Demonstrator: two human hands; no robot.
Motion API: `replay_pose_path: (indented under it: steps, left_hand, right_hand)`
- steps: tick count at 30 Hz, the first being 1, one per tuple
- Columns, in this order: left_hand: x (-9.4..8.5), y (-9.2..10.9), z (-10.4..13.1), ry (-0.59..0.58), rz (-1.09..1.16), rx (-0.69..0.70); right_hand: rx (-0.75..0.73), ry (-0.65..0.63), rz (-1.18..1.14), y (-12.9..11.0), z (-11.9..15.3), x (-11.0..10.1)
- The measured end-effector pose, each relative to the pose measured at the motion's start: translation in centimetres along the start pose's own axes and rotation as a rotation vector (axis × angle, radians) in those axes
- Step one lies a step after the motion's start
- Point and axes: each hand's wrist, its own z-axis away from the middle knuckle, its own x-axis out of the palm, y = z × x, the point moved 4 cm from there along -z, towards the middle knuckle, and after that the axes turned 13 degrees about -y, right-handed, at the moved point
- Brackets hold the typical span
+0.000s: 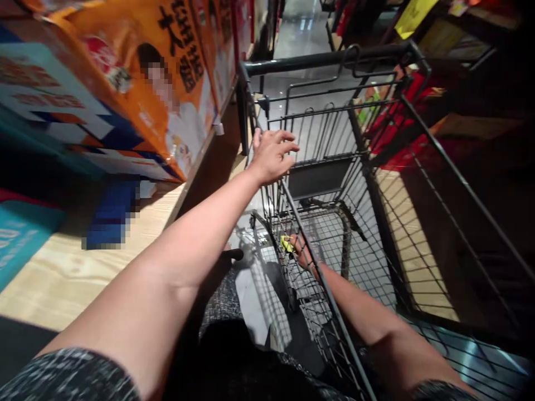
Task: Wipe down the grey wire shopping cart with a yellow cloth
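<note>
Because the right hand (300,248) reaches down inside the black metal wire shopping cart (309,64), the likeliest mishap is a drop or a snag there. Its fingers appear curled around a small bright-yellow item (286,243), too blurred for its exact shape to be told; it sits at their tips, just beside the cart's wire side wall. If that grip is only partial, the item could slip down below the fingers or catch among the wires. The right forearm lies close to the cart's side rail, so a hasty lift could scrape it against the metal.

Above and ahead of those fingers, the left hand (271,157) has its fingers loosely bent and spread, closed on nothing; whether they touch the cart beneath, I cannot tell. With no firm hold there, a bump on the wires could set the cart rolling. To the left of the left fingers, apart from them, a large glossy orange printed package (121,72) stands near the edge of a pale wood-grained shelf (37,295); a sideways swing of that arm might knock it.
</note>
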Motion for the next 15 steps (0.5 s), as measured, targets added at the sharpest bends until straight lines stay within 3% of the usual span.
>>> replay_pose_path:
  steps: [2,4,9,12,15]
  left_hand:
    - [0.0,-0.2,0.0,0.019,0.029,0.005]
    - [0.0,-0.3,0.0,0.031,0.046,0.005]
    - [-0.1,-0.1,0.1,0.064,0.090,-0.014]
    - [-0.1,0.1,0.0,0.069,0.110,-0.019]
    - [-0.2,0.1,-0.1,0.066,0.119,-0.021]
  right_hand:
    - [0.119,-0.058,0.204,2.2,1.0,-0.4]
    - [0.242,-0.098,0.356,4.5,1.9,-2.0]
    - [0.596,-0.144,0.719,9.2,4.9,-9.6]
    - [0.628,-0.198,0.829,9.1,6.5,-14.8]
    - [0.530,-0.166,0.928,6.4,7.3,-20.7]
